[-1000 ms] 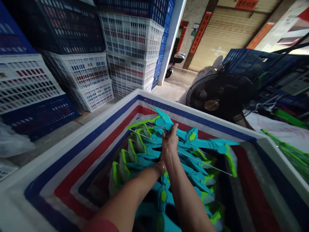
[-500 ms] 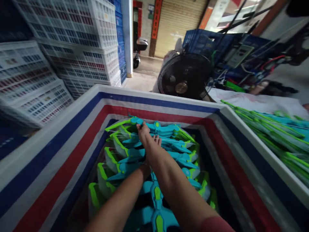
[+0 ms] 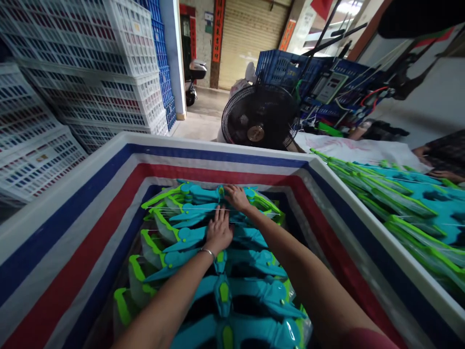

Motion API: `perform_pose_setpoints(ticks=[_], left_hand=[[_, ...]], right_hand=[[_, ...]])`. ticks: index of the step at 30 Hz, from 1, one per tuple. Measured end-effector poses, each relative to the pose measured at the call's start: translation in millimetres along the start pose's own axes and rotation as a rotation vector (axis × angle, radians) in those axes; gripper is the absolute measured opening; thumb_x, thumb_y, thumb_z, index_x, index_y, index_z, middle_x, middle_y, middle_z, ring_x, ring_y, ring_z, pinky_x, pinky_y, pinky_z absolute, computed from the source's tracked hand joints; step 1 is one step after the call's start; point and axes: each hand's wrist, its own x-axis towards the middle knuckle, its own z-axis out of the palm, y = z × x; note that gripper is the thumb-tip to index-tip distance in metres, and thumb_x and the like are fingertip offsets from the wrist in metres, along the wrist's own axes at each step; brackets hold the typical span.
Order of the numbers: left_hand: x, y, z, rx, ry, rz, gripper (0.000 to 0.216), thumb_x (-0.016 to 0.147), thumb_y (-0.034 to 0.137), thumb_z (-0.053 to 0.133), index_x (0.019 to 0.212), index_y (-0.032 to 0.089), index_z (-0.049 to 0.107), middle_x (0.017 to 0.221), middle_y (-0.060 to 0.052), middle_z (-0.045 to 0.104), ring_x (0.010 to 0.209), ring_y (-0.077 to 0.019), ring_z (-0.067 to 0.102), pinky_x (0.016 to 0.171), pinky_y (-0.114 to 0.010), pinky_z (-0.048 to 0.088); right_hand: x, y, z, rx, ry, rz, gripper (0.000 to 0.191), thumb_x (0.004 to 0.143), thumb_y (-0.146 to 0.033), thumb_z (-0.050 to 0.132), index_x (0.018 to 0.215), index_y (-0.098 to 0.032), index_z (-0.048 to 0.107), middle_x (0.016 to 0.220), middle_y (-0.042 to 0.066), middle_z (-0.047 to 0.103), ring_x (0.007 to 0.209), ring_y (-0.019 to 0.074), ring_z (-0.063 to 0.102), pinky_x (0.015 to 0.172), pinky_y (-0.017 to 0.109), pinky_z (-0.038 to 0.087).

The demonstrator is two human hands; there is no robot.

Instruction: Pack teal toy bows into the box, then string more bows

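Observation:
Several teal and lime-green toy bows (image 3: 203, 232) lie stacked in rows inside a big striped woven sack (image 3: 109, 179), its walls red, white and blue. My left hand (image 3: 219, 230) lies flat, fingers stretched, on the bows near the middle of the stack. My right hand (image 3: 237, 196) rests on the farthest bow (image 3: 196, 194) at the sack's far wall, fingers curled over its centre grip. Thin bowstrings run across the bows under both hands.
White and blue plastic crates (image 3: 72, 77) are stacked at the left. A black floor fan (image 3: 259, 118) stands beyond the sack. More bagged bows (image 3: 399, 194) lie on a surface at the right, where another person's hand (image 3: 441, 174) shows at the edge.
The view has swung left and down. My right hand lowered the top bow onto the far end of the stack. My left hand came out from under my right arm and now lies flat on the bows.

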Motion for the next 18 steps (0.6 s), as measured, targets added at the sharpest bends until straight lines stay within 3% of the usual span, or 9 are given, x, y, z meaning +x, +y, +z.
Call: perform_pose_setpoints(ticks=[3,6,13,18], left_hand=[[0,1,-1,0.035,0.003,-0.008,0.064,0.101,0.031,0.044,0.161,0.014,0.033,0.172,-0.008,0.016,0.161,-0.0267,0.012,0.121,-0.052,0.04],[-1,2,-2,0.069,0.01,-0.011,0.064,0.101,0.033,0.045,0.161,0.014,0.034,0.172,-0.007,0.018,0.16,-0.0257,0.014,0.12,-0.05,0.042],[-3,1,-5,0.121,-0.009,-0.013,0.063,0.102,0.035,0.043,0.161,0.016,0.034,0.172,-0.006,0.02,0.16,-0.0236,0.014,0.12,-0.046,0.042],[-2,0,-5,0.14,-0.018,0.004,0.061,0.103,0.033,0.037,0.16,0.012,0.035,0.172,-0.008,0.021,0.16,-0.0257,0.015,0.117,-0.048,0.045]], right_hand=[[-6,16,-3,-0.224,-0.101,-0.056,0.049,0.098,-0.026,0.064,0.146,-0.019,0.059,0.145,0.016,0.06,0.14,0.0305,0.048,0.124,0.053,0.021],[-8,21,3,-0.351,-0.124,-0.078,0.052,0.103,-0.032,0.056,0.154,-0.019,0.051,0.134,0.017,0.065,0.13,0.0301,0.053,0.123,0.053,0.02],[-15,28,13,-0.43,-0.118,-0.039,0.056,0.106,-0.035,0.046,0.16,-0.02,0.041,0.142,0.017,0.059,0.136,0.0301,0.046,0.127,0.053,0.009],[-15,14,4,-0.461,-0.164,0.0,0.058,0.107,-0.034,0.046,0.161,-0.017,0.037,0.153,0.018,0.051,0.146,0.0309,0.039,0.127,0.056,0.014]])
